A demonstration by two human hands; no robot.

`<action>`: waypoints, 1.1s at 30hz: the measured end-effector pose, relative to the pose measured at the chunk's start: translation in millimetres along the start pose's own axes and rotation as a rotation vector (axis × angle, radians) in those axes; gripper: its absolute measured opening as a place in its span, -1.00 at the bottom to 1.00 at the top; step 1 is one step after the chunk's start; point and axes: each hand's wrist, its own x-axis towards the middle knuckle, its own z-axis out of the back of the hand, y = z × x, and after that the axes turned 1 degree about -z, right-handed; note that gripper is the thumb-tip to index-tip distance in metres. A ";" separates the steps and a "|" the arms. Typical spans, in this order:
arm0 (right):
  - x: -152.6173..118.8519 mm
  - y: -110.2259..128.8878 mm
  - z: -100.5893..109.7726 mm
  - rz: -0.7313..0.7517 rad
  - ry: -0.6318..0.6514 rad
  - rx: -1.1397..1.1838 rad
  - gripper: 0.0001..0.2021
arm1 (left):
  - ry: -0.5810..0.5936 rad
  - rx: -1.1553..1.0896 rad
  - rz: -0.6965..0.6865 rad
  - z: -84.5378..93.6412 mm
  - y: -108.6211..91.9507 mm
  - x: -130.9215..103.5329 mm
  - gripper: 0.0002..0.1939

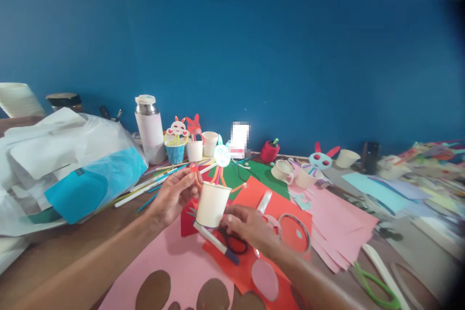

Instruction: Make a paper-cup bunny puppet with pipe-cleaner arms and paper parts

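My left hand (178,190) pinches a small red paper disc (193,168) beside an orange pipe cleaner arm at the cup's left rim. With my right hand (250,225) I hold a white paper cup (212,206) low on its right side, slightly tilted; some fingertips are hidden behind it. From the cup rises a pale blue paper face (222,155) with ears, on orange and purple pipe cleaners. Another orange pipe cleaner (238,188) sticks out to the right. Below the cup lie a marker (216,242) and dark-handled scissors (236,244).
Finished-looking cup figures (176,147) stand by a thermos (149,131) along the blue wall. A plastic bag (109,135) with paper fills the left. Pink sheets (337,227), a tape roll (295,232), a rabbit-eared cup figure (308,176) and green-handled scissors (376,288) lie right.
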 end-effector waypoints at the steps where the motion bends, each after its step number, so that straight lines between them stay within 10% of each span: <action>1: 0.1 1.6 -4.0 0.027 0.035 0.060 -0.58 | 0.002 -0.011 0.001 -0.4 0.5 0.0 -0.87; 9: 18.7 -6.0 -17.8 0.131 -0.035 0.324 -0.53 | 0.003 0.016 0.056 -1.4 8.0 -1.3 -0.87; 21: 18.4 1.0 -3.1 0.139 -0.383 -0.113 -0.58 | -0.004 0.150 0.191 1.1 29.6 1.0 -0.66; 33: 6.4 9.7 -4.6 0.188 -0.389 -0.082 -0.55 | 0.119 0.010 0.371 -27.6 30.0 -11.8 -0.56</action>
